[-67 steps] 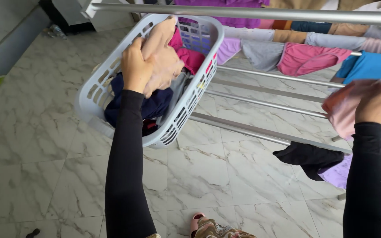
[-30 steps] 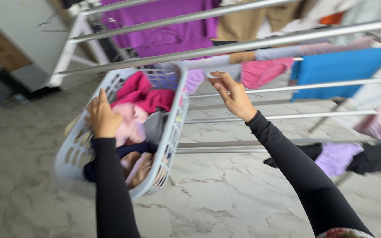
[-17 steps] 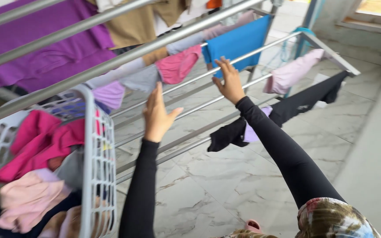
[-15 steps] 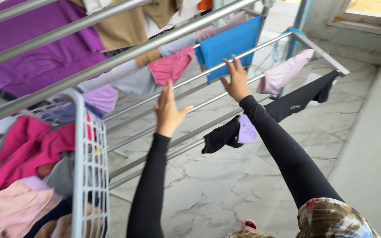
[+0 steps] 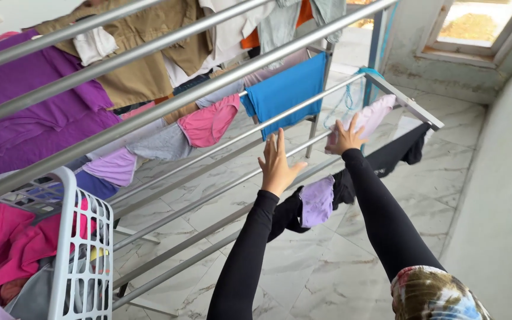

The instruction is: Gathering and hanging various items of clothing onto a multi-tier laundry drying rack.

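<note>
Metal drying rack (image 5: 220, 145) is spanning the view, carrying a purple shirt (image 5: 25, 112) and a blue cloth (image 5: 285, 92). White laundry basket (image 5: 84, 255) is sitting at lower left. Pale pink garment (image 5: 377, 112) is hanging on a far rail. Right hand (image 5: 345, 137) is reaching to it, grip spread, fingertips touching. Left hand (image 5: 277, 167) is hovering over the rails, grip apart, holding nothing.

Metal drying rack (image 5: 220, 148), blue cloth (image 5: 285, 92), pink garment (image 5: 208, 121), purple shirt (image 5: 25, 112) draped over rails
</note>
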